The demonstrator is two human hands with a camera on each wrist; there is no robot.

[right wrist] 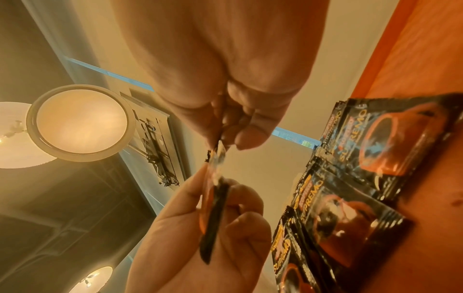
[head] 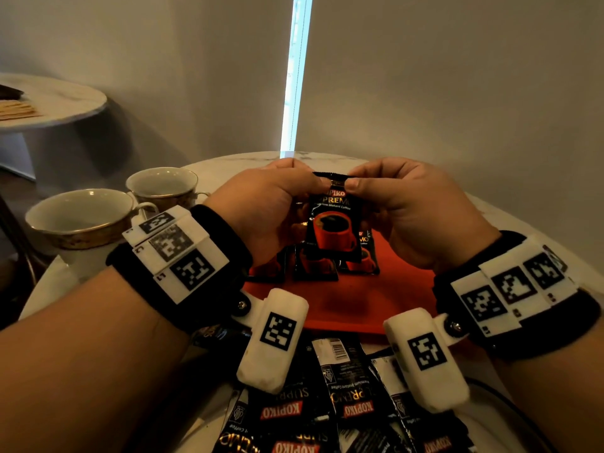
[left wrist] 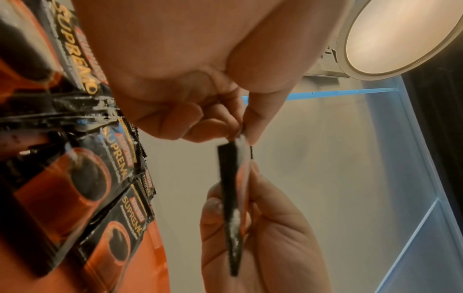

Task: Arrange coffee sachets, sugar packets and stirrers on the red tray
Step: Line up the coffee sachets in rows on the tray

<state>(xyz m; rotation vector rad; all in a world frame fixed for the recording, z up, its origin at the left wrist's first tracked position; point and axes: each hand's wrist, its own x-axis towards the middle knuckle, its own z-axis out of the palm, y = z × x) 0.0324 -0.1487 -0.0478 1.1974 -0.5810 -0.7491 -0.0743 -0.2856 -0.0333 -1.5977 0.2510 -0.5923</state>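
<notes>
Centrally, red tray (head: 343, 308) seen on marble table (head: 228, 165); three coffee sachets (head: 315, 264) laid in row at far part of tray. Two cups (head: 81, 217) noted far left, contents not discernible. Loose sachets (head: 343, 407) heaped near tray's near edge. One held sachet (head: 331, 223) kept upright above tray, top edge pinched by left hand (head: 271, 204) and right hand (head: 408, 207), fingers curled.
</notes>
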